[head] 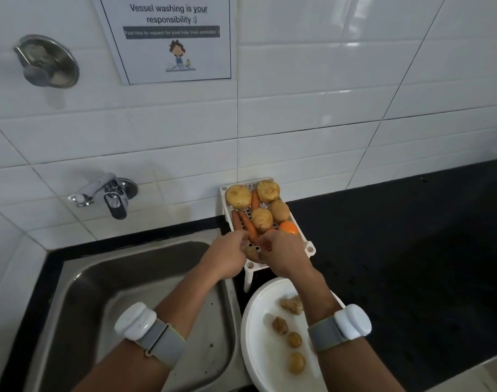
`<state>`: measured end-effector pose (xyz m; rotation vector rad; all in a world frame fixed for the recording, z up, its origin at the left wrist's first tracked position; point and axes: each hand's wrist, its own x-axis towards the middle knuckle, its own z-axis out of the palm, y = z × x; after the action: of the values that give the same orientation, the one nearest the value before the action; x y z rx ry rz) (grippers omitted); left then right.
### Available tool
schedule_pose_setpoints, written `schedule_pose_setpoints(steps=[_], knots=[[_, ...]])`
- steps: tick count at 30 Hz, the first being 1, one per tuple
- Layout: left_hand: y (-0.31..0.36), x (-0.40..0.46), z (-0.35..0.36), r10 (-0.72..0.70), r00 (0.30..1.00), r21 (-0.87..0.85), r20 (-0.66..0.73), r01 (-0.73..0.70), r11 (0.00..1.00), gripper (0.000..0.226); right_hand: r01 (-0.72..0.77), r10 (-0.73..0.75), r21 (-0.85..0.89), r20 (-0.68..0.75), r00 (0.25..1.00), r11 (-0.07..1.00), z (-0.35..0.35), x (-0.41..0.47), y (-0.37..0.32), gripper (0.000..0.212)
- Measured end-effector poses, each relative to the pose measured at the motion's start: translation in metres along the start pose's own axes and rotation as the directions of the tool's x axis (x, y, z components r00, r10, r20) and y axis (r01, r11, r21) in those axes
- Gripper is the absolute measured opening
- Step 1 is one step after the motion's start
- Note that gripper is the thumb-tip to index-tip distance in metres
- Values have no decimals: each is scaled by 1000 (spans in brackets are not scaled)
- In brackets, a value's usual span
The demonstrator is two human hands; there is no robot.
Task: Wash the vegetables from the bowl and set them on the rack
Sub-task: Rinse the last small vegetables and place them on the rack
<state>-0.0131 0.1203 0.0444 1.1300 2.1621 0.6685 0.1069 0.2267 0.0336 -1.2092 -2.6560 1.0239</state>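
Both hands meet over the rack's near edge: the left hand and right hand cup a small potato between curled fingers, lowering it beside the washed vegetables. The bowl, at the desk's near edge, holds the unwashed pieces.

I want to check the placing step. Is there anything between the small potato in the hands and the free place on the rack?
Nothing visible is. Both hands, left and right, hold the small potato right over the near end of the rack. The potatoes and carrots lie farther back.
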Motion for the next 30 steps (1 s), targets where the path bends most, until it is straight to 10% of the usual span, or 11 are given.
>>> schedule_pose_setpoints(steps=[16,30], knots=[[42,-33,45,236,925,-42,-297,-260,965,48,45,-1,185,-230,973,982,-20,-44,48,22],[13,-40,118,-12,970,105,243,-14,994,77,-185,185,11,-8,983,983,54,-73,117,26]])
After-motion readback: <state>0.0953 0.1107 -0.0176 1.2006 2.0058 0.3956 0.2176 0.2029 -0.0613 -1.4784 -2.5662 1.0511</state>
